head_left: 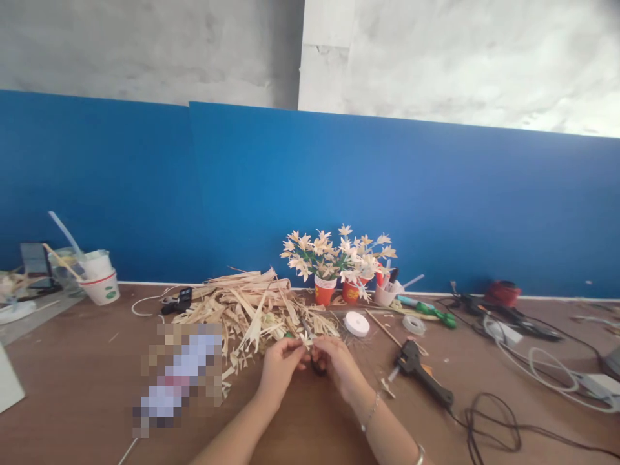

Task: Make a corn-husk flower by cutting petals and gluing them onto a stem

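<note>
Tabletop (310, 426), brown, fronts a blue partition (387, 174), bearing pale dry strips (252, 303). Left hand (281, 363) pinches a cream flower (306, 339); right hand (339, 363) curls, hold unclear.

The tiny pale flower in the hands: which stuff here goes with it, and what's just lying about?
Seems to belong:
- tiny pale flower, held in the left hand
- dark looped tool, perhaps scissors, in the right hand
- dry pale strips
- similar flowers in cups
- glue gun, perhaps

Probably just lying about:
- white cup, far left
- red object
- black gadget
</note>
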Available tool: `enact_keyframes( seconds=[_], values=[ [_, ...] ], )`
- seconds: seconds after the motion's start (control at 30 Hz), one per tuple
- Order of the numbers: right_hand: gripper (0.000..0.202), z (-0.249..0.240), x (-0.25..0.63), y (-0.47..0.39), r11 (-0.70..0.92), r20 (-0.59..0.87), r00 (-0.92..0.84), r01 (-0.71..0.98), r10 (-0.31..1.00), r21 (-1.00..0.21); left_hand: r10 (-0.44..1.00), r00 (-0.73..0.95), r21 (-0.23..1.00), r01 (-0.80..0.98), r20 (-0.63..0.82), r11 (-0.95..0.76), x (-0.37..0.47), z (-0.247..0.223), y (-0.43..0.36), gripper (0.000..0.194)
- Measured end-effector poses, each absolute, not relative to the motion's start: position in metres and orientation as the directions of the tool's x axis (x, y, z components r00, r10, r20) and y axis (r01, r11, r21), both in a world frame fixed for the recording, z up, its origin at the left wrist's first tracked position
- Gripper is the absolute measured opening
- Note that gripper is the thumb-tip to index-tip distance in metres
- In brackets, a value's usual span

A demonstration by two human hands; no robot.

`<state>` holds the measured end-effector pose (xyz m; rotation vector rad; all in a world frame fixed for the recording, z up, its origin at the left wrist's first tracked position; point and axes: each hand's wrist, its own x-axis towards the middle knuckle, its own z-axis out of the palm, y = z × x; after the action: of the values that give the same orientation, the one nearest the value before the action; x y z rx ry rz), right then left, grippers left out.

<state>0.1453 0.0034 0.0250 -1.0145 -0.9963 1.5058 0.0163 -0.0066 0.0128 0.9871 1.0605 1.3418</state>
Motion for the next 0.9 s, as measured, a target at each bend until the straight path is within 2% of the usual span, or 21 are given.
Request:
enact_keyframes(
  seconds=[0.9],
  values=[
    [0.022,0.0189,0.1472,0.0059,-0.119,-0.087,-0.147,-0.23,0.985,-0.966,0.999,-0.038,0.965,-0.261,0.011,-0.02,0.0151,0.009,-0.0041,0.02]
  ],
)
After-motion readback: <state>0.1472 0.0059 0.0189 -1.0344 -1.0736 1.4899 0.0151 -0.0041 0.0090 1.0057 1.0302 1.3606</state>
